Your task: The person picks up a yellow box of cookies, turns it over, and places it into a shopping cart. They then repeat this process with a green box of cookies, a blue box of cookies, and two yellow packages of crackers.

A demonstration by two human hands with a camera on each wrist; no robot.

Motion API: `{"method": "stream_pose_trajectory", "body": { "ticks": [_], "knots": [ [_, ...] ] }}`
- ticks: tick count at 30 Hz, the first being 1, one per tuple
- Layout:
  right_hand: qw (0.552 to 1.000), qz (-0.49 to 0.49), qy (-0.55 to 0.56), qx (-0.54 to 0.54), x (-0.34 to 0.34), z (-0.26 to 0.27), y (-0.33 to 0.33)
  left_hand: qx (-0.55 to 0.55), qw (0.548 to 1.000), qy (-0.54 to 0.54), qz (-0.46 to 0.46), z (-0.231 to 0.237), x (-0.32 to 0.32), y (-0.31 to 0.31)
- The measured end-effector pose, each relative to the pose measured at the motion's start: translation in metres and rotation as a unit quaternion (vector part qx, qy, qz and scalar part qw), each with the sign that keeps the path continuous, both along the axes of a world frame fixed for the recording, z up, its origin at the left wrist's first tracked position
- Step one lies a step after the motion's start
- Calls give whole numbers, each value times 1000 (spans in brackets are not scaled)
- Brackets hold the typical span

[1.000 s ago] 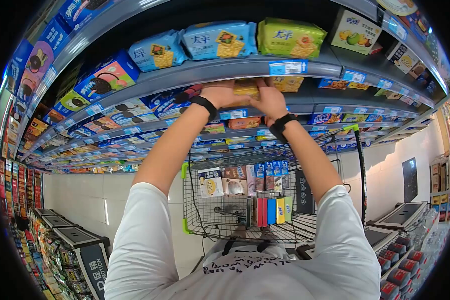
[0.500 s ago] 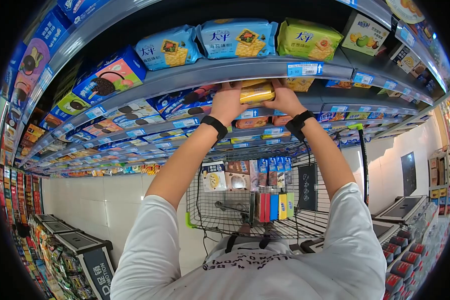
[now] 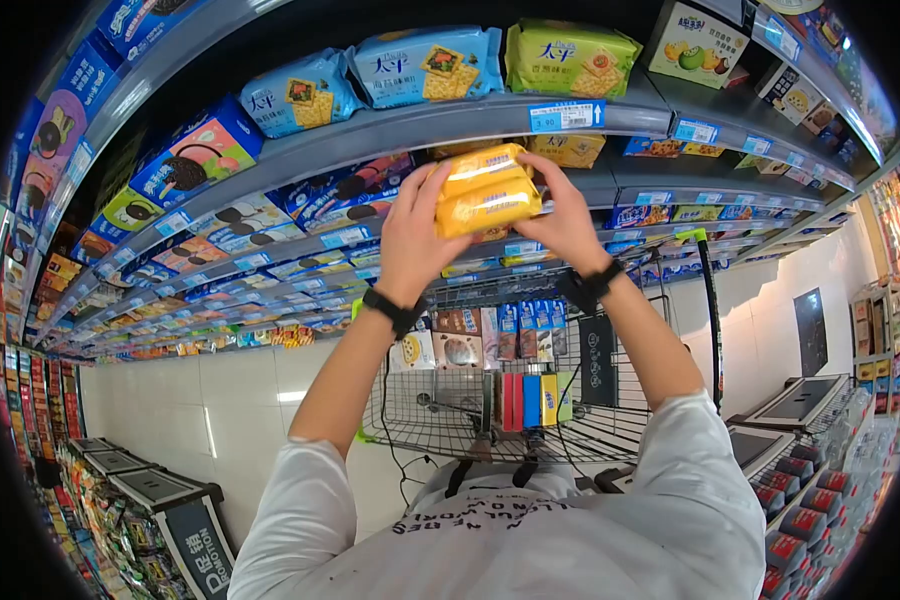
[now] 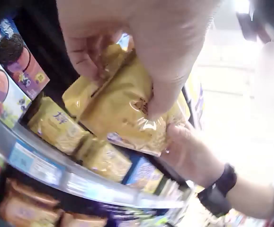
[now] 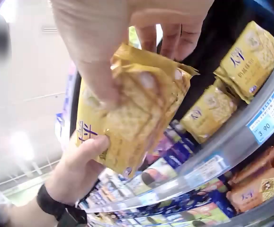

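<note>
In the head view two yellow cracker packs (image 3: pixel 485 190) are held together in front of the shelf, printed sides up. My left hand (image 3: pixel 415 220) grips them at the left end, its thumb along the near side. At the right end, my right hand (image 3: pixel 565 215) holds them with thumb and fingers. The left wrist view has the left thumb pressed on the shiny wrapper (image 4: pixel 127 113). Pictured crackers show on the front of the pack (image 5: pixel 132 109) in the right wrist view, with the right thumb pressing against it.
Blue cracker packs (image 3: pixel 425 68) and a green pack (image 3: pixel 573 60) line the shelf above. More yellow packs (image 5: pixel 210 111) stand on the shelf behind the hands. Below, a wire shopping cart (image 3: pixel 430 400) carries several boxes (image 3: pixel 530 400). Promotion bins (image 3: pixel 190 535) stand at left.
Both hands have drawn the yellow cracker packs out from under the upper shelf, toward the body. The packs have tilted, so that more of their printed sides shows.
</note>
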State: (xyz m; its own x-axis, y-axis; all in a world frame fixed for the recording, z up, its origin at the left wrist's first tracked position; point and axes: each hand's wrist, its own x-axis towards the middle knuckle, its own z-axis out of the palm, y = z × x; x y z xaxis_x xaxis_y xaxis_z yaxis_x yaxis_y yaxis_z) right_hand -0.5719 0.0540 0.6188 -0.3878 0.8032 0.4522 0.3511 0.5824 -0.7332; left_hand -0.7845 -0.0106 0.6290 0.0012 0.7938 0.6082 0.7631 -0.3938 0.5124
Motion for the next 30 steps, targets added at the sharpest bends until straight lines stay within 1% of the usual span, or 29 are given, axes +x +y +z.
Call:
{"method": "stream_pose_trajectory", "body": {
  "ticks": [1,2,3,4,5,6,7,8,9,11,12,13,15,17,18,19,20,21,23,24,25,26,27,28,30],
  "knots": [
    [1000,16,1,-16,10,14,-21,3,1000,-27,-11,6,4,-24],
    [999,32,7,7,25,23,-46,-70,987,-143,-37,0,11,-52],
    [998,47,12,27,41,26,-69,-144,953,-258,-61,-6,21,-79],
    [995,52,-51,72,53,19,-89,-157,950,-263,-55,-12,35,-101],
    [995,98,-31,8,59,8,-112,-220,905,-361,-53,-20,50,-125],
    [975,122,95,-157,62,-23,-134,-276,845,-455,-48,-29,65,-145],
    [914,138,217,-315,68,-49,-154,-286,839,-461,-37,-45,76,-160],
    [882,103,204,-413,79,-47,-172,-288,842,-456,-11,-65,87,-176],
    [879,106,200,-420,88,-54,-183,-282,848,-449,12,-67,98,-184],
    [878,97,224,-412,107,-72,-203,-281,852,-441,17,-63,119,-210],
    [850,119,266,-439,116,-62,-211,-240,846,-475,-22,-53,130,-218],
    [847,124,269,-441,127,-56,-218,-198,838,-505,-61,-43,139,-225],
    [774,187,368,-481,146,-47,-230,-201,845,-492,-62,-27,153,-237],
    [765,213,376,-478,164,-30,-233,-148,922,-349,-81,-19,164,-247],
    [793,245,346,-438,172,-22,-234,-104,972,-195,-86,-14,161,-248],
    [820,274,314,-393,178,-18,-233,-102,973,-192,-84,-8,166,-251],
    [845,269,299,-354,183,-18,-233,-44,986,-134,-87,-1,170,-254],
    [845,270,299,-350,190,-16,-233,13,993,-76,-91,10,176,-257],
    [879,302,272,-250,201,-12,-234,33,993,-58,-98,16,184,-262],
    [861,302,308,-268,204,-4,-237,64,990,-62,-109,16,187,-262],
    [864,298,308,-264,208,-1,-240,93,986,-68,-121,16,192,-263],
    [893,279,284,-211,212,1,-242,115,980,-98,-128,19,198,-261],
    [918,258,257,-156,216,3,-244,119,978,-101,-135,23,201,-260],
    [927,237,248,-149,221,5,-247,121,976,-107,-146,24,205,-259],
    [932,231,246,-130,229,3,-253,128,973,-117,-155,22,211,-260]
  ]
}}
